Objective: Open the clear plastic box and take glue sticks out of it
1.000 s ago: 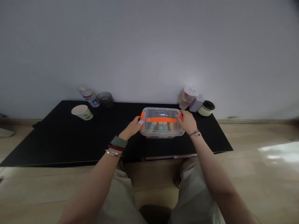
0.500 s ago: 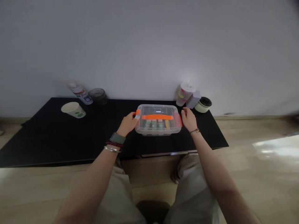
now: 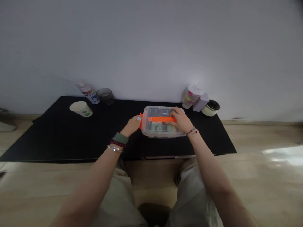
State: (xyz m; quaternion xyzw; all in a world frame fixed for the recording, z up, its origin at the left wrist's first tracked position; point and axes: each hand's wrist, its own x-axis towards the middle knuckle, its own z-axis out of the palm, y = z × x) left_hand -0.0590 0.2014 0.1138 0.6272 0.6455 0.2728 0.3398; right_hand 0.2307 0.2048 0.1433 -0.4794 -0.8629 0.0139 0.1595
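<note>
A clear plastic box (image 3: 158,130) with an orange handle (image 3: 158,119) and orange side latches sits on a black mat (image 3: 71,135). Coloured items show through its walls. My left hand (image 3: 132,125) is closed on the orange latch at the box's left end. My right hand (image 3: 179,120) lies on top of the lid, fingers over the right part of the orange handle and spread flat.
At the mat's back left stand a paper cup (image 3: 81,108), a spray bottle (image 3: 87,91) and a dark jar (image 3: 105,95). Back right are a lidded drink cup (image 3: 191,96), a small lilac box (image 3: 200,102) and a round cream container (image 3: 210,108). Wooden floor surrounds the mat.
My right hand left the box's right end, hovered off it, then moved left onto the lid and handle. The left hand stayed at the left latch.
</note>
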